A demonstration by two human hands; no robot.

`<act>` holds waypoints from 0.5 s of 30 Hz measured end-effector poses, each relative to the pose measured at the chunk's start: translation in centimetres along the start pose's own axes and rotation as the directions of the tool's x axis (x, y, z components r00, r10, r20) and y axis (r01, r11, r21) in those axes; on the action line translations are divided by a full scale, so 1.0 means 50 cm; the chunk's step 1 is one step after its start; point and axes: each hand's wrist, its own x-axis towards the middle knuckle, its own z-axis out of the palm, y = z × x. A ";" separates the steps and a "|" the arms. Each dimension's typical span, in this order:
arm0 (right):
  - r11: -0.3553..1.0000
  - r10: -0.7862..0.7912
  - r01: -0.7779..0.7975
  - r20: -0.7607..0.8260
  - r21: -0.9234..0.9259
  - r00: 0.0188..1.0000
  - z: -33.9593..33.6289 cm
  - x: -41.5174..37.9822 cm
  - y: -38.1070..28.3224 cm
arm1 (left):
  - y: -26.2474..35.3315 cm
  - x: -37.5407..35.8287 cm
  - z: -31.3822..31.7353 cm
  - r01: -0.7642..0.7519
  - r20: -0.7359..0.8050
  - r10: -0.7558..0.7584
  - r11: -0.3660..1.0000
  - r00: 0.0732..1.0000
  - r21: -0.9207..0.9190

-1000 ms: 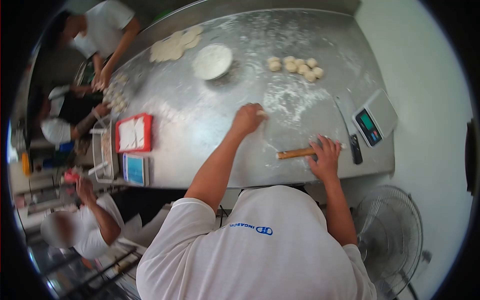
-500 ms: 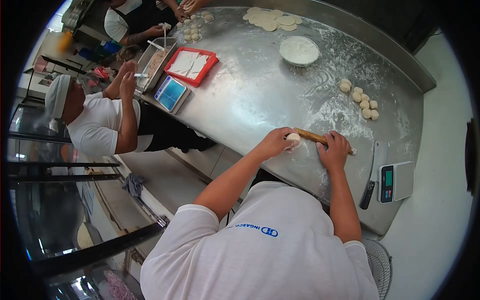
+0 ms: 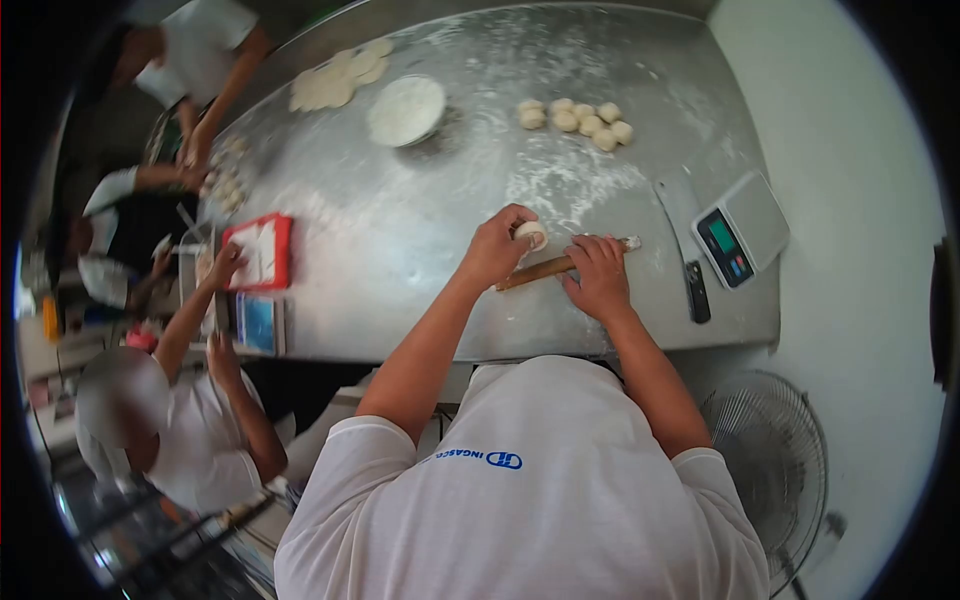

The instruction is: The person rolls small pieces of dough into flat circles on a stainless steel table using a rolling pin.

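In the head view, my left hand (image 3: 497, 247) is closed around a small piece of pale dough (image 3: 531, 236), held near the left part of a wooden rolling pin (image 3: 540, 273). My right hand (image 3: 598, 272) rests over the pin towards its right end, fingers curled across it. The pin lies slanted on the floury steel table (image 3: 430, 220). Beyond my hands sits a cluster of several dough balls (image 3: 584, 119). To the right lies a cleaver (image 3: 682, 215) with a black handle.
A digital scale (image 3: 742, 230) stands at the right, near the wall. Farther left are a bowl of flour (image 3: 407, 110), flat dough rounds (image 3: 330, 84) and a red tray (image 3: 282, 250). Co-workers (image 3: 190, 420) stand along the left side. A fan (image 3: 765, 450) is behind me at right.
The camera view has turned, shifting the whole scene. The co-worker at the near left now has one hand at the red tray. My hands still hold the dough and the rolling pin.
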 end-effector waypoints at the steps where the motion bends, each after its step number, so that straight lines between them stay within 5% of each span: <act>1: 1.000 0.026 -0.026 -0.018 -0.012 1.000 -0.004 -0.009 -0.007 | 0.002 0.017 0.005 0.010 0.067 -0.011 1.000 0.998 0.016; 5: 0.989 0.096 -0.094 0.015 -0.118 0.995 -0.012 -0.034 -0.015 | -0.017 0.085 0.042 -0.063 0.280 0.059 0.998 0.958 0.007; 8: 0.972 0.138 -0.124 0.053 -0.202 0.989 -0.031 -0.063 -0.043 | -0.045 0.119 0.075 -0.148 0.437 0.210 0.974 0.875 -0.173; 9: 0.970 0.167 -0.154 0.055 -0.189 0.984 -0.048 -0.061 -0.057 | -0.020 0.119 0.082 -0.080 0.495 0.119 0.992 0.861 -0.099; 15: 0.878 0.400 -0.444 -0.235 -0.177 0.886 -0.116 -0.139 -0.187 | 0.084 0.103 0.159 -0.131 0.813 0.174 0.984 0.556 -0.122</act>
